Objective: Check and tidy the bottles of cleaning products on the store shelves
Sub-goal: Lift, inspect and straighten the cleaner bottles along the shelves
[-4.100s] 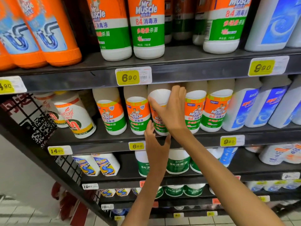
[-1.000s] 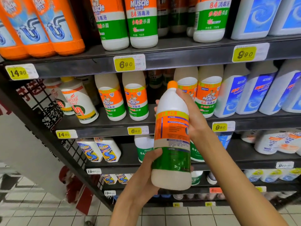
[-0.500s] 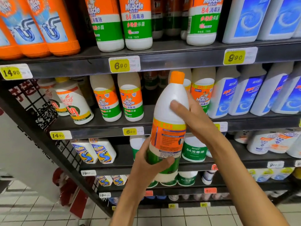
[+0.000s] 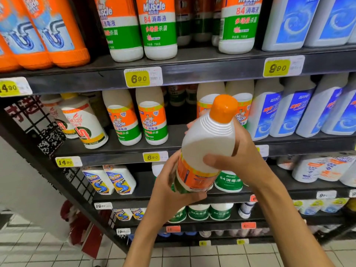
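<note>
A white Mr Muscle disinfectant bottle (image 4: 208, 145) with an orange cap is held out in front of the shelves, its top tilted toward me. My left hand (image 4: 173, 191) grips its lower end from below. My right hand (image 4: 238, 157) grips its upper body, thumb across the white shoulder. On the middle shelf (image 4: 134, 149) two matching bottles (image 4: 138, 120) stand left of a dark gap (image 4: 179, 112). More matching bottles (image 4: 242, 105) stand to the right of the gap, partly hidden by the held bottle.
Blue-labelled white bottles (image 4: 292, 110) fill the right of the middle shelf. Orange drain-cleaner bottles (image 4: 48, 33) and more Mr Muscle bottles (image 4: 158, 27) stand on the top shelf. Green-labelled bottles (image 4: 229, 182) sit on the lower shelves. A tiled floor (image 4: 192, 257) lies below.
The bottle was taken off the middle shelf and held upright. Since then it has tipped so its cap points toward me. My right hand has slid up over its shoulder.
</note>
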### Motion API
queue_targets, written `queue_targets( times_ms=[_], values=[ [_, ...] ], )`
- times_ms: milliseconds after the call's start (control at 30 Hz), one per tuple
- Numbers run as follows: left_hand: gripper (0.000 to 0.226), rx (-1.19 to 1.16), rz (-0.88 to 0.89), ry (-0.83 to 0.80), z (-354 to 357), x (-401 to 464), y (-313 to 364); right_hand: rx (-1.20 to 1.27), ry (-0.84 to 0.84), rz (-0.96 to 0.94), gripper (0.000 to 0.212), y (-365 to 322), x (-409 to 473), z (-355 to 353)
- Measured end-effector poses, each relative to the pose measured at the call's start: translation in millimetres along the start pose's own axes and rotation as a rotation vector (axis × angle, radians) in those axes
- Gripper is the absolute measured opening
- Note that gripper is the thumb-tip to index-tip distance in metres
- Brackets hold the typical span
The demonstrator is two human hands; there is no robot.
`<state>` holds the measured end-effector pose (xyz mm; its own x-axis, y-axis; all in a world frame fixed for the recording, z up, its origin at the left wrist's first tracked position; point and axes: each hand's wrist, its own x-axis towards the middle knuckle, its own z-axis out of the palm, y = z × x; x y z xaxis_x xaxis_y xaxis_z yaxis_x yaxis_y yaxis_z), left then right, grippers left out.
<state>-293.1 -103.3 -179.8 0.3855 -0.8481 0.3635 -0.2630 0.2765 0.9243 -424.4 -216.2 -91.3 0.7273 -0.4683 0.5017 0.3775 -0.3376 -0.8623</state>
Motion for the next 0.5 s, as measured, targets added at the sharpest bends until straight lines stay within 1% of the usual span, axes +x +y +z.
queue_targets(
  times_ms=[33, 100, 167, 233, 300, 333, 367, 433, 467, 500],
  values=[
    [0.081, -0.034, -0.016, -0.006, -1, 0, 1, 0.072, -0.016, 0.028, 0.061, 1, 3, -2],
    [0.077, -0.118, -0.066, -0.018, -1, -1, 0, 0.201, -0.042, 0.096, 0.078, 5, 9, -5],
    [0.072, -0.205, -0.127, -0.074, -1, -5, -1, 0.254, -0.055, 0.164, 0.090, 7, 16, -3],
    [0.073, -0.223, -0.201, -0.146, 2, -11, -5, 0.303, -0.070, 0.235, 0.093, 10, 20, 5],
    [0.077, -0.233, -0.263, -0.186, 7, -13, -4, 0.322, -0.045, 0.238, 0.088, 12, 21, 12],
    [0.073, -0.239, -0.267, -0.173, 9, -12, -6, 0.298, -0.017, 0.214, 0.082, 10, 22, 14],
    [0.063, -0.260, -0.279, -0.126, 11, -8, -10, 0.256, 0.018, 0.177, 0.074, 7, 22, 16],
    [0.038, -0.332, -0.266, 0.047, 9, 0, -11, 0.093, 0.105, 0.067, 0.060, -2, 23, 19],
    [0.040, -0.344, -0.229, 0.121, 9, 4, -14, 0.000, 0.147, 0.010, 0.059, -5, 23, 22],
    [0.053, -0.325, -0.176, 0.143, 10, 6, -13, -0.074, 0.191, -0.039, 0.061, -6, 24, 26]
  ],
)
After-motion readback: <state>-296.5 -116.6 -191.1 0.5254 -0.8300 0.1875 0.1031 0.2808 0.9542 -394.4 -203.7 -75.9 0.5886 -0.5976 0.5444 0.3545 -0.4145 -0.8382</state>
